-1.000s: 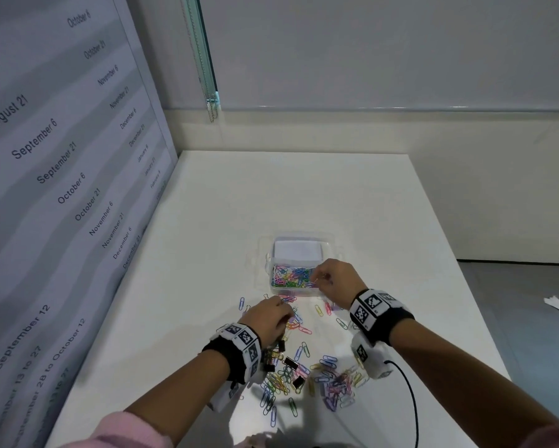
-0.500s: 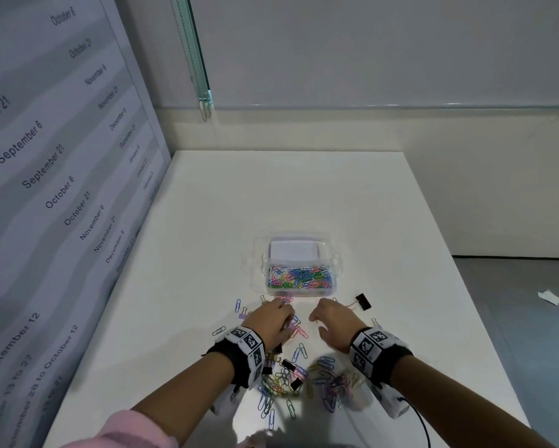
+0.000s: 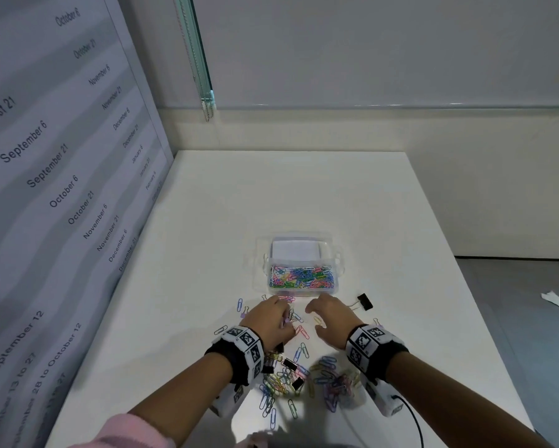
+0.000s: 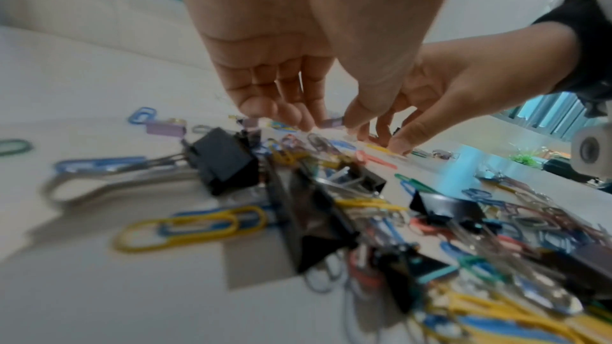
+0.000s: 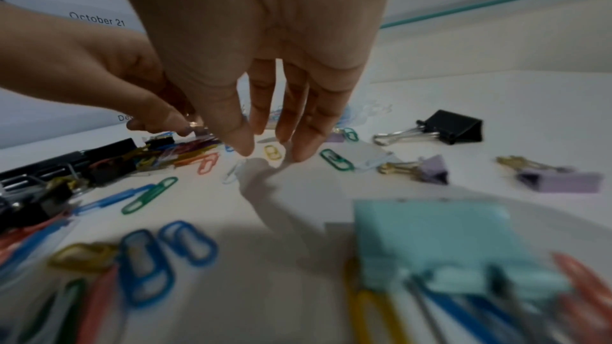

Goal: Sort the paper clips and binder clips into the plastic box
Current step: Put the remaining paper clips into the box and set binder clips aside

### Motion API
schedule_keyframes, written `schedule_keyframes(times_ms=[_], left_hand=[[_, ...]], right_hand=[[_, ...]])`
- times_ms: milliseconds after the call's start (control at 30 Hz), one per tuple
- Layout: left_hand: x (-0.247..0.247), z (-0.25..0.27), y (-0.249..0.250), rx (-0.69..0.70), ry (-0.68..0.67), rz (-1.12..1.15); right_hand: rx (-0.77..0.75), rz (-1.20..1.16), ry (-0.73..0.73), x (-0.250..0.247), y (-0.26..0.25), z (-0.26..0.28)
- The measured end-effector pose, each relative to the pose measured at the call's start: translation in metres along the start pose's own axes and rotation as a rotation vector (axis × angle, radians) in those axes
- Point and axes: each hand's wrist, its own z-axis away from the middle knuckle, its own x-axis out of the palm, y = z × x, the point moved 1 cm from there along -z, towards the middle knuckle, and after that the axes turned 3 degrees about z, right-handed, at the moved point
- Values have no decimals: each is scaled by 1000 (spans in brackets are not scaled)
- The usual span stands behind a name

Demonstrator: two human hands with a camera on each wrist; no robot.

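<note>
Just beyond both hands on the white table: clear plastic box, near compartment heaped with colored paper clips, far compartment showing only white. Right of the right hand: black binder clip, wire handles pointing toward the person. Left hand pinching a small purple clip between thumb and fingers. Right hand's fingers loosely spread, pointing down, tips over a yellow paper clip. Between the wrists: loose pile of clips.

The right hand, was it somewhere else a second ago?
Yes. The right hand was over the plastic box; now it is nearer the person, above loose clips on the table.
</note>
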Motion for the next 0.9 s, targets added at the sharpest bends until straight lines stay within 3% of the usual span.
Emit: schedule_keyframes(times_ms=[233, 400, 633, 900], left_hand=[[-22, 5, -31, -197, 121, -42], [-30, 8, -47, -292, 137, -109], [-17, 8, -34, -104, 88, -64], [-7, 11, -33, -111, 93, -62]], right_hand=[[-94, 5, 6, 7, -29, -11], [-164, 79, -42, 8, -38, -15], [-256, 111, -44, 12, -32, -15], [-249, 144, -46, 12, -44, -20]])
